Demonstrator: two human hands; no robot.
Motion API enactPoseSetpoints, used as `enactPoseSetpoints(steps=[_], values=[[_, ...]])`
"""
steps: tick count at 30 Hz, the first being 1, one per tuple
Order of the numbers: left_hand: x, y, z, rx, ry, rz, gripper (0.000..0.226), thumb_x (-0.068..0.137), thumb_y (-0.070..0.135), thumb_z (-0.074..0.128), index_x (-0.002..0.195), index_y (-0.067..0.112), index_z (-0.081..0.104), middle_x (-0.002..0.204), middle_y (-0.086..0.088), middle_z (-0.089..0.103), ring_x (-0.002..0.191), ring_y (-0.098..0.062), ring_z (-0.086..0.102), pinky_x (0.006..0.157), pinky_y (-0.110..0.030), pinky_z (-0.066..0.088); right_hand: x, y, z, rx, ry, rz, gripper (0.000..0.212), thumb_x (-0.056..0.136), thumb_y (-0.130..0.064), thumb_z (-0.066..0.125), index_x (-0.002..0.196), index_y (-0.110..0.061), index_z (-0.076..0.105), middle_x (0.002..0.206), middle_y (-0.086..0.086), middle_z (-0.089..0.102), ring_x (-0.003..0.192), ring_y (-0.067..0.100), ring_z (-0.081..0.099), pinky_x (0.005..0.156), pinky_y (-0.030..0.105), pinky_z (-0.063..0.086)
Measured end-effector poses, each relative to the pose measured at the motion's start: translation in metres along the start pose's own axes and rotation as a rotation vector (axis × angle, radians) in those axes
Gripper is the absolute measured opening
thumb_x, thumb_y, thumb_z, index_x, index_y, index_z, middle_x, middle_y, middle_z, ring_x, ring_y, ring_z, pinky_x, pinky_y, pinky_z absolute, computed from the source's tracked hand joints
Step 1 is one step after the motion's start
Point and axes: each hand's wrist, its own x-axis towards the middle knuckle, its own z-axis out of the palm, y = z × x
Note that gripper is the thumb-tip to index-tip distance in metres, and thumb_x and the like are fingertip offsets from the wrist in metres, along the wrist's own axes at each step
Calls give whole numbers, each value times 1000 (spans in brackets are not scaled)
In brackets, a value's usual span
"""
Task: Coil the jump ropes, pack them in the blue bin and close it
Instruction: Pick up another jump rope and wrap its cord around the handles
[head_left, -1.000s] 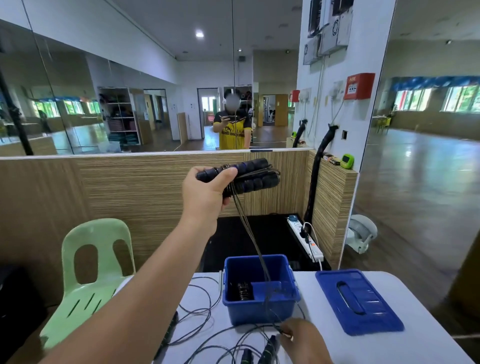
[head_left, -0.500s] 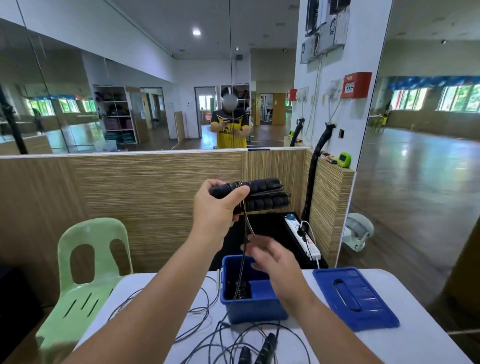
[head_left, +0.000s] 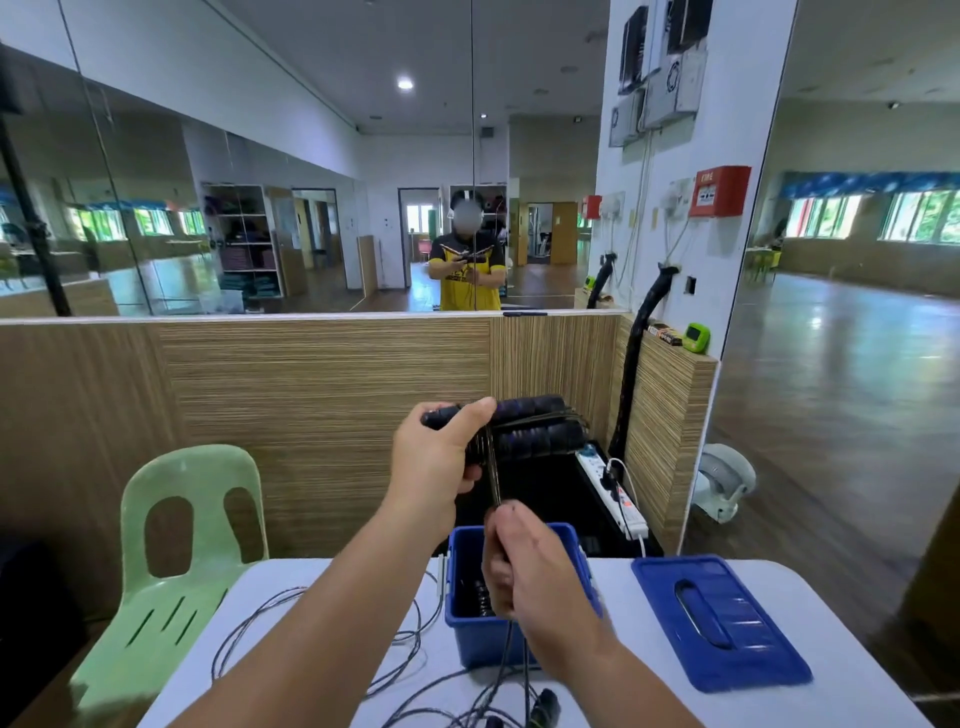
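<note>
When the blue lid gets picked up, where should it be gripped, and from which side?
Probably by the recessed handle in the middle of the blue lid, from above. It lies flat, handle side up, on the table right of the blue bin, so the handle is exposed.

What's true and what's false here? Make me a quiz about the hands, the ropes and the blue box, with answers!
1. The left hand holds the black jump rope handles up above the blue bin. True.
2. The blue lid is shut on the bin. False: it lies on the table, right of the bin.
3. The right hand grips the cord hanging from the handles. True.
4. The green chair stands right of the table. False: it stands to the left.
</note>
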Motion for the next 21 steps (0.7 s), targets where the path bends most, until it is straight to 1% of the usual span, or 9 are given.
enactPoseSetpoints(steps=[3, 5, 8, 11, 15, 17, 19, 20, 21], values=[[-4, -6, -1, -5, 14, -63, 36, 83, 43, 81, 94, 15, 61, 84, -5, 62, 66, -21, 54, 43, -24, 42, -4, 7, -1, -42, 19, 20, 31, 109, -27, 41, 81, -17, 47, 61, -4, 38, 53, 9, 31, 49, 19, 30], [-6, -8, -1, 10, 15, -78, 37, 84, 46, 79, 87, 16, 58, 74, -2, 57, 57, -19, 49, 39, -23, 37, -3, 11, -5, -87, 11, 15, 29, 109, -26, 42, 84, -15, 50, 61, -2, 40, 52, 9, 34, 48, 18, 31], [-7, -9, -2, 24, 5, -103, 37, 86, 44, 77, 80, 18, 51, 72, -1, 50, 56, -18, 43, 35, -22, 32, 2, 17, -16, -137, -67, -12, 30, 110, -22, 38, 90, -7, 54, 58, -1, 36, 47, 10, 28, 43, 18, 26], [-9, -10, -4, 7, -29, -124, 36, 85, 40, 78, 81, 18, 50, 76, -4, 45, 55, -18, 38, 33, -21, 28, 7, 17, -30, -242, -108, -26, 33, 108, -26, 41, 92, 1, 50, 56, -2, 35, 44, 9, 27, 42, 20, 23], [-22, -9, -4, 2, -133, -174, 29, 90, 35, 74, 91, 15, 54, 67, -3, 54, 43, -13, 39, 33, -21, 24, 19, 3, -50, -532, -133, -28, 43, 110, -29, 39, 79, -1, 45, 58, -2, 40, 50, 12, 35, 52, 39, 31], [-26, -9, -6, 16, -175, -199, 27, 91, 35, 72, 92, 14, 55, 65, -3, 56, 41, -13, 39, 33, -20, 23, 32, -1, -66, -647, -97, 21, 49, 109, -36, 40, 67, -13, 52, 57, -5, 48, 52, 10, 44, 59, 33, 43], [-30, -9, -9, 43, -221, -214, 24, 93, 33, 70, 91, 15, 53, 62, -1, 53, 40, -12, 36, 34, -19, 20, 48, -10, -81, -633, -29, 158, 40, 107, -20, 47, 70, -27, 59, 60, -10, 61, 56, 2, 57, 73, 22, 53], [-31, -10, -11, 59, -241, -220, 23, 93, 32, 69, 90, 16, 53, 61, 0, 50, 40, -11, 35, 35, -18, 20, 57, -18, -89, -559, -20, 190, 42, 106, -7, 46, 70, -22, 61, 58, -9, 65, 54, 3, 60, 76, 25, 55], [-32, -12, -13, 77, -251, -229, 22, 93, 31, 69, 87, 17, 53, 60, 1, 48, 40, -10, 36, 35, -17, 20, 65, -32, -95, -581, -74, 193, 39, 103, 1, 48, 67, -12, 58, 55, -11, 63, 51, 3, 58, 70, 29, 54]])
